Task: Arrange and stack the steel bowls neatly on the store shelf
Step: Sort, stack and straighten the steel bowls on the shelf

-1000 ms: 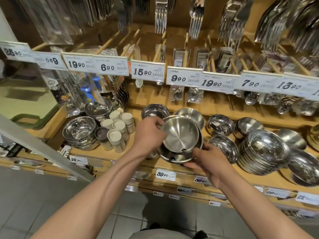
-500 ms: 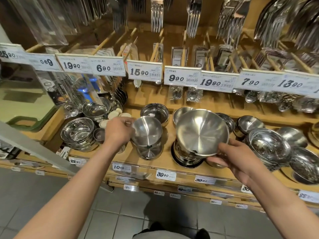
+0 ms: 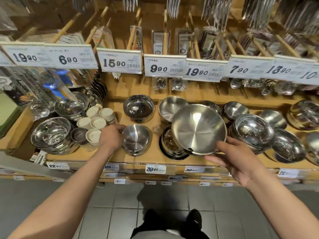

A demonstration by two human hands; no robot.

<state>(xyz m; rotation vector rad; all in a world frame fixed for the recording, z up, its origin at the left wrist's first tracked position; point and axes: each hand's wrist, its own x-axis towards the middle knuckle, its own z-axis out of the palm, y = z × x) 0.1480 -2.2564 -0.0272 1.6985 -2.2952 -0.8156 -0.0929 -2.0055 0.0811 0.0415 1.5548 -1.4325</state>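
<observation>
My left hand (image 3: pixel 112 136) grips the left rim of a small steel bowl (image 3: pixel 136 139) that sits on the wooden shelf (image 3: pixel 96 152), on top of another bowl. My right hand (image 3: pixel 236 157) holds a large brushed steel bowl (image 3: pixel 198 129) by its lower right rim, tilted toward me above a shiny bowl (image 3: pixel 170 144) on the shelf. Behind stand a dark-bottomed bowl (image 3: pixel 139 107) and a matte bowl (image 3: pixel 168 107).
Stacks of shiny bowls (image 3: pixel 253 131) fill the shelf at the right, another stack (image 3: pixel 51 135) at the left beside white-lidded jars (image 3: pixel 94 121). Price tags (image 3: pixel 120 62) and hanging cutlery packs run overhead. Tiled floor lies below the shelf edge.
The two bowls, held together a second ago, have come apart. My left hand lowered the small bowl onto the shelf at the left; my right hand keeps the large bowl tilted up.
</observation>
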